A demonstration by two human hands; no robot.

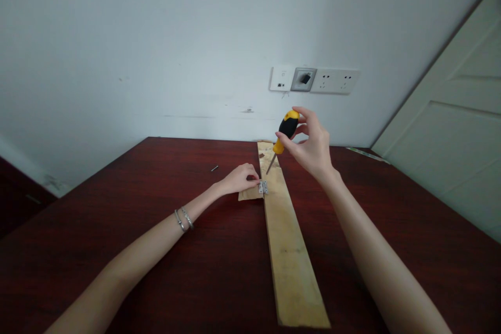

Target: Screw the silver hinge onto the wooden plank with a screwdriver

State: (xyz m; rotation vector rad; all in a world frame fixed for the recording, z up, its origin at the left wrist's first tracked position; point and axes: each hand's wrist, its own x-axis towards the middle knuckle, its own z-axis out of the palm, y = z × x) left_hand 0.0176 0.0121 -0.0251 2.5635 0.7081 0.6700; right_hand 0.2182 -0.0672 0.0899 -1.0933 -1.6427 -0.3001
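Right hand [311, 148], fingers curled around the smooth yellow-and-black handle of a screwdriver [287, 128]; the thin steel shaft slants down from this grip toward a pale, rough-grained plank [287, 240]. Left hand [240, 177], fingertips bunched on a small shiny hinge [263, 187] just below the tip, beside a short wood offcut [250, 194] partly hidden under the fingers. Whether the tip touches the wood cannot be made out.

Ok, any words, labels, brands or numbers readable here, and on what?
None can be read.
The wall plates bear marks too small to read.
The screwdriver in the right hand shows no lettering; nor do the plank, the hinge or the table.
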